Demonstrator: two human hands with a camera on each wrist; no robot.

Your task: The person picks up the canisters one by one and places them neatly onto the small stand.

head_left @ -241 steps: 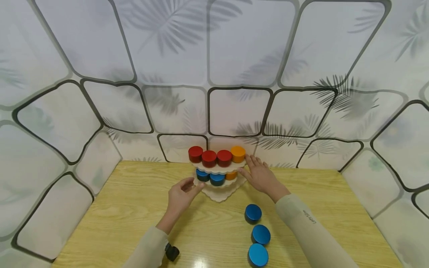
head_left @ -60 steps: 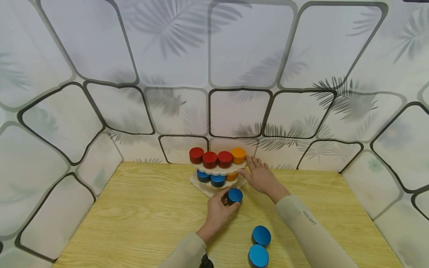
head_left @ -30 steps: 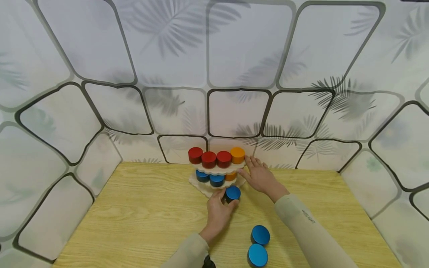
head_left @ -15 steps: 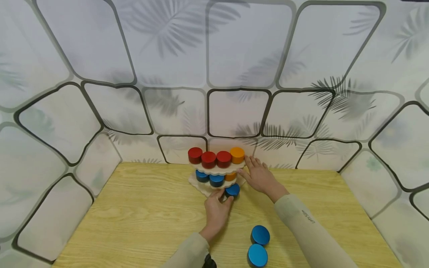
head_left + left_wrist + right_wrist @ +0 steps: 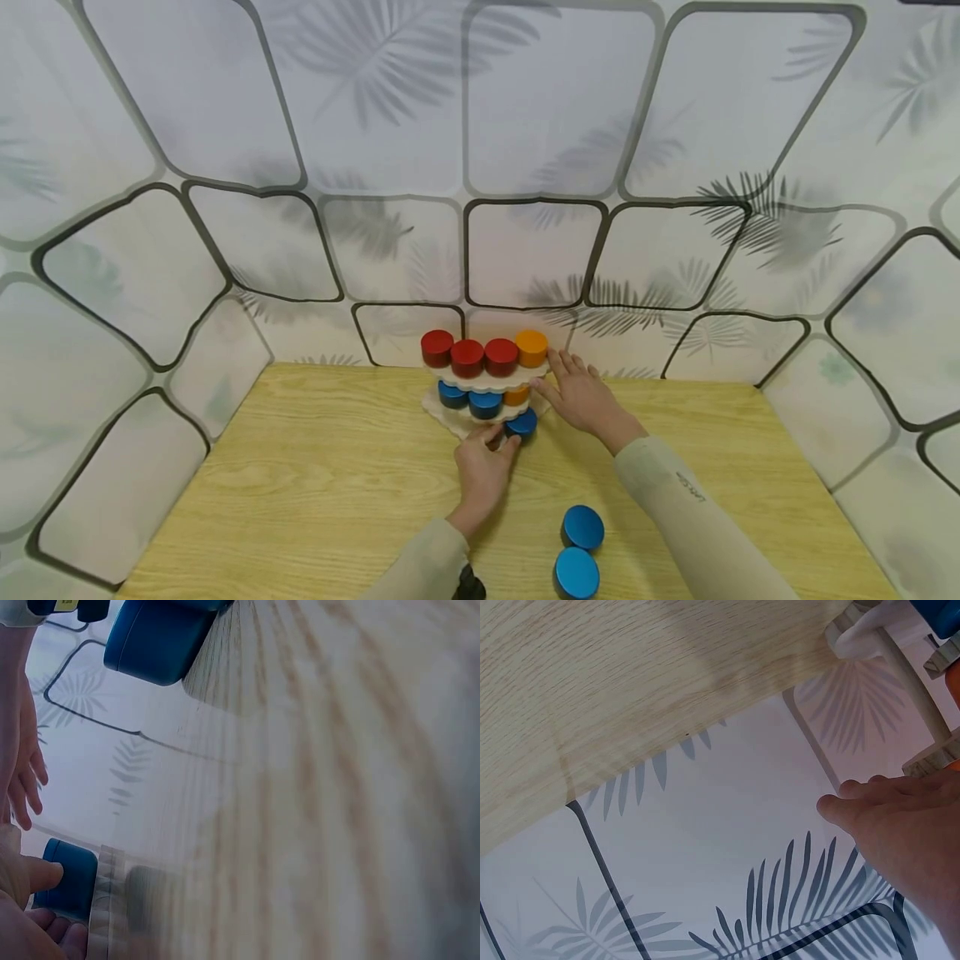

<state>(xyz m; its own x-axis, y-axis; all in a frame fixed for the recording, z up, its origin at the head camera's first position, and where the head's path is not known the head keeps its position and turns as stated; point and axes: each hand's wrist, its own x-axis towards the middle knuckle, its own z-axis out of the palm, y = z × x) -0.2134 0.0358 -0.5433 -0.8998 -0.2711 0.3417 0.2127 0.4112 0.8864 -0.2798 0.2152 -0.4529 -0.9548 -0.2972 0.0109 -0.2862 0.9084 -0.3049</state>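
Observation:
A tiered stand point(image 5: 487, 385) with scalloped pale tiers stands by the back wall. My left hand point(image 5: 480, 477) pinches a round blue tin point(image 5: 522, 422) at the right of the lowest tier, partly under the tier above. In the left wrist view the thumb lies on that tin point(image 5: 75, 881), with fingertips curled close below it. My right hand point(image 5: 588, 402), fingers extended, rests against the stand's right side. From the right wrist view, this hand point(image 5: 907, 840) touches a tier's wooden edge point(image 5: 930, 759) near a thin post point(image 5: 916, 686).
Red tins point(image 5: 468, 358) and an orange tin point(image 5: 532, 347) fill the top tier's front. On the middle tier are blue tins point(image 5: 486, 406) and another orange tin point(image 5: 516, 395). Two blue tins point(image 5: 582, 527) stand on the wooden table point(image 5: 322, 467) at front right.
Since the first frame, my left hand has taken the farthest blue tin from the table row and brought it to the stand. Lately the tin slid back under the tier. My right hand stays put.

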